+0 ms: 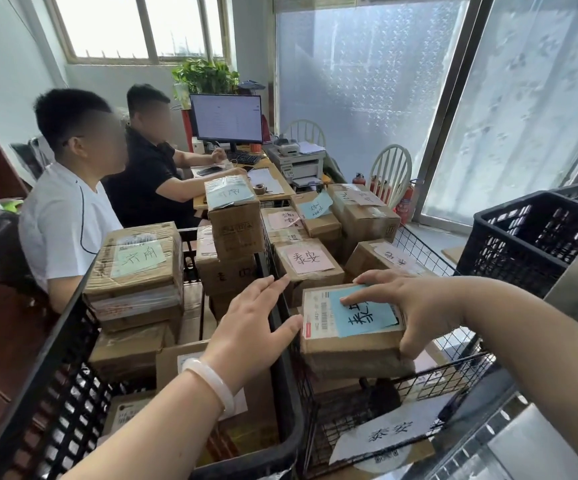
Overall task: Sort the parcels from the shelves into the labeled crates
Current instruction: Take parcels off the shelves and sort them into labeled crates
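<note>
A small cardboard parcel (350,344) with a blue handwritten label lies on top of other boxes inside the wire basket (454,372), which carries a white paper label (389,436) on its front. My right hand (415,306) grips this parcel, fingers on its top and thumb on its right side. My left hand (253,323), with a pale bangle on the wrist, hovers with spread fingers just left of the parcel, its thumb near the parcel's left edge. To the left stands a black plastic crate (48,393) holding several labeled parcels, among them a tall stack (138,271).
More labeled boxes (308,261) fill the wire basket's far side. Empty black crates (537,237) stand at the right. Two people sit at a desk (273,188) with a monitor and a printer behind the crates. Metal shelving (523,427) is at the lower right.
</note>
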{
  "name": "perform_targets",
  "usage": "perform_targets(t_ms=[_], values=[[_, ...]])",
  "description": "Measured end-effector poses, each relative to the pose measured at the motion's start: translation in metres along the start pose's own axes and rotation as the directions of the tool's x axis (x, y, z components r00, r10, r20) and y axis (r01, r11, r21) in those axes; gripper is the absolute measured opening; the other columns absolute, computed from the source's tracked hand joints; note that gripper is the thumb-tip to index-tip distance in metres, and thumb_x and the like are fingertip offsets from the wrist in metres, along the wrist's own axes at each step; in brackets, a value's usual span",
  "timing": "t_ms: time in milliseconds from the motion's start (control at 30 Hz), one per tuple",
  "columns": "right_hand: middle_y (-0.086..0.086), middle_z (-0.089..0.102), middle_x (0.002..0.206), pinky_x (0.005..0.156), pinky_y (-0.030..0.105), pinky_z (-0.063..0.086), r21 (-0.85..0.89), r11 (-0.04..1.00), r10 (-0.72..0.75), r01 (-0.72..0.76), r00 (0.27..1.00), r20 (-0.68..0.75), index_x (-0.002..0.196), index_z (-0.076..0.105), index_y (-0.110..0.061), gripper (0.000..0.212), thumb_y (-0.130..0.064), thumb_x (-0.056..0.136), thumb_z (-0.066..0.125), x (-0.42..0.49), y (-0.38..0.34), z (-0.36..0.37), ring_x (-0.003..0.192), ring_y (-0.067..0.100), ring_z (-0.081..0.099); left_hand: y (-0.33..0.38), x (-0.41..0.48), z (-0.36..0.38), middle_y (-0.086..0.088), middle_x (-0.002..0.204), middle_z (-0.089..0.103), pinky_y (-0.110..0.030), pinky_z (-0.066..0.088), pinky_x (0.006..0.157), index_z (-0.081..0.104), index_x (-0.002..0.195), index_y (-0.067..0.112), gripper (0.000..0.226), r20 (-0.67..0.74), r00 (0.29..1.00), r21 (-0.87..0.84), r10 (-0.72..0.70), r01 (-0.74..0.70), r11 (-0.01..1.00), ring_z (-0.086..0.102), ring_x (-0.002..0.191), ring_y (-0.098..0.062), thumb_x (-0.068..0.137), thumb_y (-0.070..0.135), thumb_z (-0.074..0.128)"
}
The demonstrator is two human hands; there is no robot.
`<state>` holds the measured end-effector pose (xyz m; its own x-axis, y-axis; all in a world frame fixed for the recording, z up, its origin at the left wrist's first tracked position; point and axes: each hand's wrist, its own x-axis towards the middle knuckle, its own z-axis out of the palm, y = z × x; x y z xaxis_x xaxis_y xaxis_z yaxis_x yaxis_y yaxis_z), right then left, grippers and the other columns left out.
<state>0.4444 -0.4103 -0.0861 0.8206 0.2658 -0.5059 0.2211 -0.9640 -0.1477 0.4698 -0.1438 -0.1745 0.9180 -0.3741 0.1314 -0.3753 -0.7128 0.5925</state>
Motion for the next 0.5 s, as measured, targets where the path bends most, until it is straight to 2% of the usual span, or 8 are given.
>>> perform_targets(t_ms=[133, 300, 500], values=[[-0.032, -0.006, 0.152, 0.117, 0.045, 0.014, -0.036, 0.999, 0.009, -0.008, 0.999, 0.037, 0.141, 0.01, -0.067, 0.107, -0.031, 0.067, 0.078, 0.011, 0.0, 0.003, 0.145, 0.008, 0.0, 0.0, 0.004, 0.002, 0.01, 0.16, 0.021, -0.035, 0.016, 0.119, 0.02, 0.152, 0.043, 0.068, -0.017, 1.0, -0.005, 0.009, -0.009, 1.0, 0.014, 0.148, -0.013, 0.093, 0.055, 0.051], [-0.035, -0.003, 0.151, 0.115, 0.04, 0.023, 0.023, 1.0, 0.016, -0.018, 0.995, 0.095, 0.143, 0.003, -0.065, 0.117, -0.021, 0.067, 0.081, 0.018, 0.006, 0.013, 0.145, 0.011, 0.006, -0.004, 0.007, 0.003, 0.01, 0.16, 0.022, -0.035, 0.017, 0.119, 0.019, 0.152, 0.044, 0.068, -0.01, 1.0, -0.012, -0.002, 0.002, 1.0, 0.015, 0.147, -0.013, 0.093, 0.055, 0.051], [-0.023, -0.003, 0.16, 0.115, 0.043, 0.025, -0.186, 0.982, 0.001, 0.022, 0.992, 0.123, 0.147, -0.007, -0.057, 0.128, -0.015, 0.066, 0.083, 0.039, -0.003, 0.028, 0.148, 0.014, 0.006, -0.006, 0.014, 0.003, 0.009, 0.159, 0.023, -0.033, 0.016, 0.117, 0.02, 0.152, 0.044, 0.068, -0.023, 1.0, -0.024, -0.001, 0.001, 1.0, 0.016, 0.147, -0.013, 0.093, 0.052, 0.052]])
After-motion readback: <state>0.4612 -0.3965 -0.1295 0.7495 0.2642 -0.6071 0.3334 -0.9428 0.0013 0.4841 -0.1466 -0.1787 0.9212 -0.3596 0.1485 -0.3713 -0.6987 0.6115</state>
